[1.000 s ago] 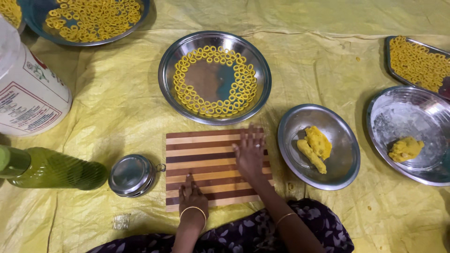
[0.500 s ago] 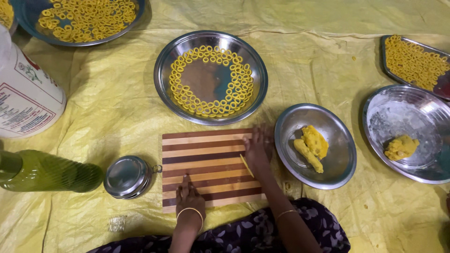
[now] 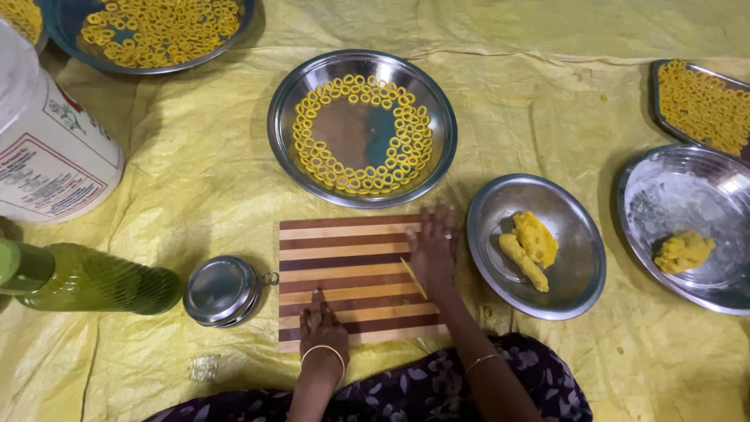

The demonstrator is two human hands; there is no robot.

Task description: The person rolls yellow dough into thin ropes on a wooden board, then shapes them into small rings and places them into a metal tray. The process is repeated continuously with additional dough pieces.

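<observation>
A striped wooden board (image 3: 344,273) lies on the yellow sheet in front of me. My right hand (image 3: 432,246) lies flat on the board's right edge, fingers spread, on top of a thin yellow dough strip (image 3: 413,278) that pokes out beneath the palm. My left hand (image 3: 322,328) presses down on the board's near edge, holding nothing. Beyond the board sits a round steel plate (image 3: 289,101) ringed with several small yellow dough rings (image 3: 316,156). To the right, a steel bowl (image 3: 578,273) holds lumps of yellow dough (image 3: 531,246).
A small steel lid (image 3: 222,290) and a green bottle (image 3: 86,280) lie to the left, a white container (image 3: 47,156) behind them. More ring-filled plates sit at the far left (image 3: 160,27) and far right (image 3: 703,101). Another steel bowl (image 3: 680,187) at right holds a dough lump (image 3: 682,250).
My right hand slid rightward and forward across the board, rolling the dough strip, which now shows below the palm. The left hand stayed at the near edge.
</observation>
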